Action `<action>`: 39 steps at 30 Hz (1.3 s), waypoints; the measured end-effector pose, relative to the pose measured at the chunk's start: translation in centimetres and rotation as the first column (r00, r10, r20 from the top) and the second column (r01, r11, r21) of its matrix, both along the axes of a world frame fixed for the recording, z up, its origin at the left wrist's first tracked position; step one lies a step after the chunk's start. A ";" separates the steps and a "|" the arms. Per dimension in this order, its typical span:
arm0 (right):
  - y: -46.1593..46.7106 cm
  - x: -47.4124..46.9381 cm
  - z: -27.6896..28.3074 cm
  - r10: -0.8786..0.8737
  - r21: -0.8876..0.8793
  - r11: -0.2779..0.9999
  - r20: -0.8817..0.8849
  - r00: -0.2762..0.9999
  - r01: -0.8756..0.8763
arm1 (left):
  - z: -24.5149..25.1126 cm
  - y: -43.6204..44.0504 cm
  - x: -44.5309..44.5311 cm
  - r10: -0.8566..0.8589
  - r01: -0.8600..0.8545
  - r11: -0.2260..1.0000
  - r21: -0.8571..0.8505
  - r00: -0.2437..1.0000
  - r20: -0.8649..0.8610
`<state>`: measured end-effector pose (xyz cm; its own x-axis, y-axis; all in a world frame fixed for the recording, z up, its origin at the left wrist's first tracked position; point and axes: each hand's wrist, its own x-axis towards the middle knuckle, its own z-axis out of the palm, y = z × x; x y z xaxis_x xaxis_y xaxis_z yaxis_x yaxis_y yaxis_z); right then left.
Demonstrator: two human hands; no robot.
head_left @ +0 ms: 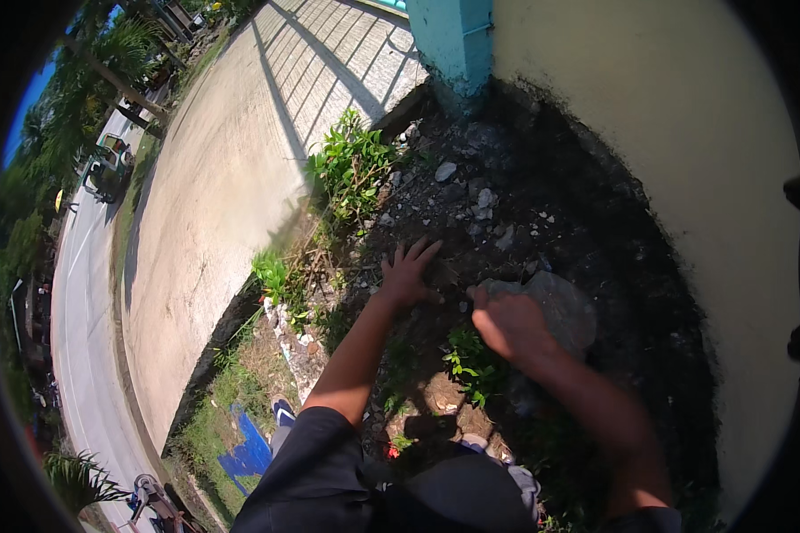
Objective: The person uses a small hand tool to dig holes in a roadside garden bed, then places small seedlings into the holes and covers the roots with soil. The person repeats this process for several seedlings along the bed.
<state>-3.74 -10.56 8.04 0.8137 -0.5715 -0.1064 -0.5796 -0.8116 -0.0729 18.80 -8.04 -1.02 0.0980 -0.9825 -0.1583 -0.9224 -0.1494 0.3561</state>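
My left hand point(410, 276) reaches down to the dark soil with its fingers spread, and nothing shows in it. To its right my right hand point(512, 323) is curled, its knuckles up, by a flat grey stone or slab point(567, 310); shadow hides whether its fingers hold anything. Loose pale stones point(485, 200) and rubble lie beyond both hands. A small leafy plant point(467, 363) grows just below my right hand. Green shrubs point(350, 163) stand beyond my left hand, along the soil's edge.
A beige wall point(640, 100) curves along the right, meeting a turquoise post point(450, 46). Left lies a raised concrete slab point(220, 173) with fence shadows, then a road point(83, 333) with a vehicle point(109, 170). A blue flat piece point(250, 446) lies on grass near my feet.
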 end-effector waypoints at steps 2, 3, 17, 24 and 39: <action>2.0 -0.1 0.6 0.072 -0.102 0.992 -0.044 0.996 -0.076 | 0.1 -0.3 -0.5 -0.055 0.045 0.990 0.132 0.996 0.072; 2.3 -0.4 1.1 0.100 -0.117 0.987 -0.053 0.994 -0.106 | 0.1 -0.3 -0.5 -0.052 0.039 0.985 0.171 0.996 0.075; -9.4 -0.9 7.3 -0.362 0.304 0.868 -0.152 0.920 0.392 | -1.6 1.6 1.5 0.015 -0.024 0.986 0.166 0.999 0.051; -15.4 -8.4 -6.2 -0.366 0.802 0.583 0.118 0.923 0.129 | -2.5 -1.3 -2.7 0.068 -0.070 0.995 -0.070 0.997 -0.027; -2.7 -4.8 4.7 0.009 0.108 0.994 -0.047 0.999 -0.004 | -5.9 2.6 -0.7 0.025 0.002 0.963 -0.271 0.995 0.093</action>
<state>-8.53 -13.24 12.79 0.8100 -0.5493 -0.2055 -0.5792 -0.8043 -0.1330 18.07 -5.44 -6.89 0.1113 -0.9861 0.1237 -0.9527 -0.0704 0.2957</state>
